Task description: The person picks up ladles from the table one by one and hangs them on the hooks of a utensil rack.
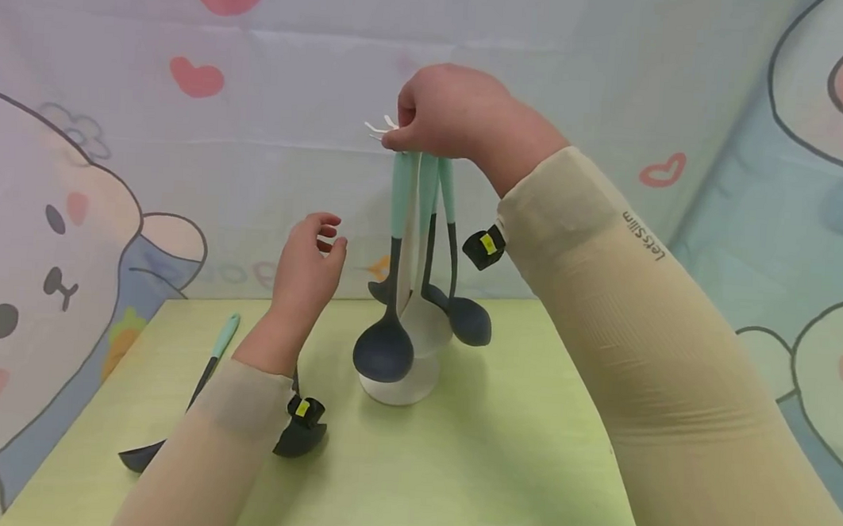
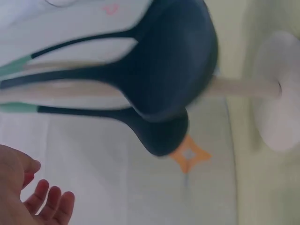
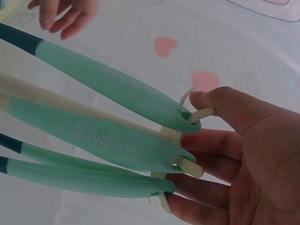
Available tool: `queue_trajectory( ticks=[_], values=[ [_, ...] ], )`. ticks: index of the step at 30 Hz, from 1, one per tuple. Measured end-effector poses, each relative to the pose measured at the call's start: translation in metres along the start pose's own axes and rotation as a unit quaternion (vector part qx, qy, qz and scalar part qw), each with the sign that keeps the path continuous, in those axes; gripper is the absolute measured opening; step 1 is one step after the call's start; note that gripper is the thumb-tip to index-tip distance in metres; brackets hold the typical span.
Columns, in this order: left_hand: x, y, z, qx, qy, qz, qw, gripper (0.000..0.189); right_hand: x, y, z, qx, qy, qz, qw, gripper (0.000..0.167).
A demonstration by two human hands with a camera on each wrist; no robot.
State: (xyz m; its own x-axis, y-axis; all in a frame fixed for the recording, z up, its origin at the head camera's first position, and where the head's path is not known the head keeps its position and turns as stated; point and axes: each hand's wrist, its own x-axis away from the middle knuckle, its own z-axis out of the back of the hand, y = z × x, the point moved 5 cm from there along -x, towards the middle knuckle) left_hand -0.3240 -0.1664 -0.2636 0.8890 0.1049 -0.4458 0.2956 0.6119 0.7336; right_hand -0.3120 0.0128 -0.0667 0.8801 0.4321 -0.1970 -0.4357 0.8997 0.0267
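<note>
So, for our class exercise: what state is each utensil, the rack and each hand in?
Rack: upright on the table
Front dark ladle: hanging
White-headed utensil: hanging
Right dark-headed utensil: hanging
Rear utensils: hanging, partly hidden
Left loose utensil: lying down, partly hidden
Second loose utensil: on the table, mostly hidden
Left hand: relaxed, holding nothing
Right hand: gripping the rack's top

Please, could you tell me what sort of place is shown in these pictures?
Probably a staged indoor corner rather than a working kitchen: a cartoon-printed backdrop hangs behind a light green table, on which a white utensil stand holds cooking utensils.
</note>
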Motion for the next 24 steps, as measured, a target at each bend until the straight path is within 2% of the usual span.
queue_trajectory(
  ticks=[3,6,8,12,14,18,24],
  values=[
    [-0.008,-0.021,-0.003,-0.047,-0.039,0.039,0.9974,0.037,0.0,-0.001,-0.002,-0.001,-0.001,0.0,1.0,0.033],
    [-0.012,-0.043,-0.005,-0.092,-0.081,0.079,0.9893,0.038,-0.001,-0.002,-0.003,-0.001,-0.001,0.0,1.0,0.032],
    [-0.012,-0.057,-0.005,-0.125,-0.109,0.106,0.9804,0.038,-0.002,-0.003,-0.004,0.002,-0.003,0.002,1.0,0.031],
    [-0.008,-0.083,-0.005,-0.184,-0.16,0.157,0.957,0.038,-0.002,-0.006,-0.004,0.006,-0.006,0.009,0.9999,0.03],
    [-0.007,-0.093,-0.006,-0.2,-0.18,0.17,0.9479,0.038,-0.001,-0.006,-0.003,0.003,-0.005,0.01,0.9999,0.029],
    [-0.004,-0.111,-0.012,-0.214,-0.216,0.181,0.9353,0.039,0.003,-0.001,-0.002,-0.004,-0.003,0.007,1.0,0.024],
    [0.004,-0.13,-0.013,-0.253,-0.257,0.193,0.9124,0.044,0.007,0.0,-0.003,-0.016,0.001,0.013,0.9998,0.021]
  ],
)
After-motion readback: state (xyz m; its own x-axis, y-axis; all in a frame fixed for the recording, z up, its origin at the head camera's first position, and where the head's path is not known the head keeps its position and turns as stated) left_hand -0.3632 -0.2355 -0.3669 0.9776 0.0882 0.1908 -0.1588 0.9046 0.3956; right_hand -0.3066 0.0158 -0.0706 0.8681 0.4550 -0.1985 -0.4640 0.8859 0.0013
